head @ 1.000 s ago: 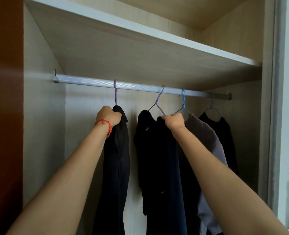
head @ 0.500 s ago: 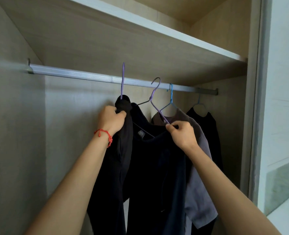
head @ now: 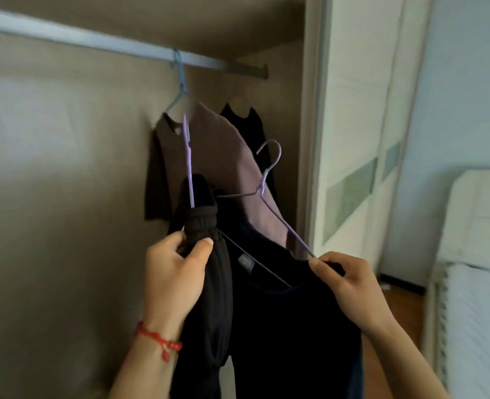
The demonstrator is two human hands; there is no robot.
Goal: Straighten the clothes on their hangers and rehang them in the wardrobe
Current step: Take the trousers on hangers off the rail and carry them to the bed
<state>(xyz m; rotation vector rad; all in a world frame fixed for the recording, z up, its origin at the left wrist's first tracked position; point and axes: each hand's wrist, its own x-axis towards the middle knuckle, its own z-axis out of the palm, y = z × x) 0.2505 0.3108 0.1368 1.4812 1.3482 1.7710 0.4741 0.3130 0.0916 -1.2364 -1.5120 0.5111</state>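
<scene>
The left hand (head: 174,279), at 7 o'clock from centre and wearing a red string bracelet (head: 159,339), curls its fingers and thumb around the gathered waistband of black trousers (head: 212,289). A purple hanger (head: 188,165) rises from that bunched cloth toward 12 o'clock; its hook is blurred, and whether it touches the rail cannot be told. The right hand (head: 350,286), at 4 o'clock, pinches the shoulder of a dark navy top (head: 290,326) together with the lower arm of a second purple hanger (head: 269,180). That hanger tilts, its hook free in the air, well below the rail and pointing toward 1 o'clock. The top droops off it, collar sagging between the two hands.

Farther back, at 12 o'clock, a brown T-shirt (head: 209,156) hangs on a blue hanger (head: 179,82) hooked over the rail (head: 94,43). Just behind it, toward 1 o'clock, a black garment (head: 255,122) hangs near the rail's end. At 3 o'clock stands the wardrobe door (head: 359,139), and beyond it a white mattress (head: 479,231) leans at the edge.
</scene>
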